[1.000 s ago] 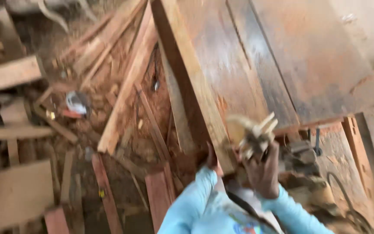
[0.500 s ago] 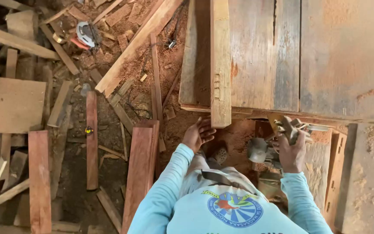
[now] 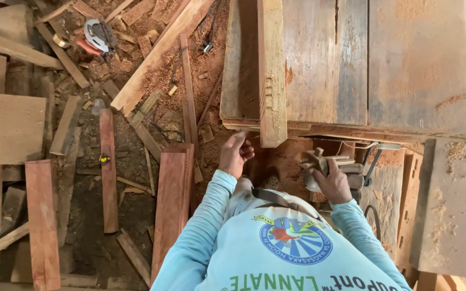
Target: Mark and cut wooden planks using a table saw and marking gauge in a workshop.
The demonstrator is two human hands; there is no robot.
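- Left hand (image 3: pixel 236 154) loosely half open, fingers curled, empty, hovering just below the near end of the long wooden beam (image 3: pixel 271 75) without clearly touching it.
- Right hand (image 3: pixel 333 183) closed around a bundle of small wooden offcuts (image 3: pixel 319 161), gripped from below, pieces sticking up and leftward out of the fist.
- Between the two hands, a dark gap under the bench with reddish sawdust (image 3: pixel 281 161) piled there.
- Just left of the left hand, a broad reddish plank (image 3: pixel 169 205) lying lengthwise on the floor, partly covered by the light blue sleeve (image 3: pixel 200 231).
- Right of the right hand, a metal bracket and lever (image 3: pixel 376 156) hanging under the bench edge.
- Above both hands, the worn workbench top (image 3: pixel 405 64), the beam resting on its left part and jutting over the near edge.
- Further left, scattered boards and scraps (image 3: pixel 109 161) on the dirt floor, a small yellow tape measure (image 3: pixel 103 158) among them.
- Far upper left, a red and white power tool (image 3: pixel 95 36) lying in sawdust.
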